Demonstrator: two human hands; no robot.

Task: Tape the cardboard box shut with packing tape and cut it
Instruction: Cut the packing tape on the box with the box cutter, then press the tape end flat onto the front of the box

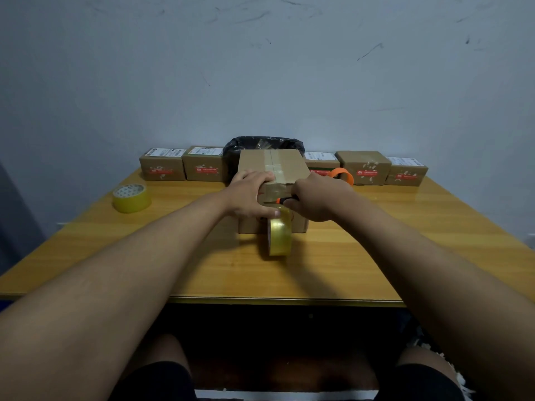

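Note:
A brown cardboard box (286, 166) stands in the middle of the wooden table (376, 250), with a strip of clear tape running down its top and over the near face. My left hand (249, 195) presses flat on the box's near top edge. My right hand (315, 198) grips an orange-handled cutter (282, 200), its tip against the tape on the box's front face. A roll of yellowish packing tape (278, 234) hangs upright from that strip in front of the box, resting on the table.
A second tape roll (131, 198) lies flat at the left. Several small labelled cardboard boxes (162, 164) line the back edge. A black-lined bin (263, 146) stands behind the main box. An orange tape ring (343, 173) sits at the right.

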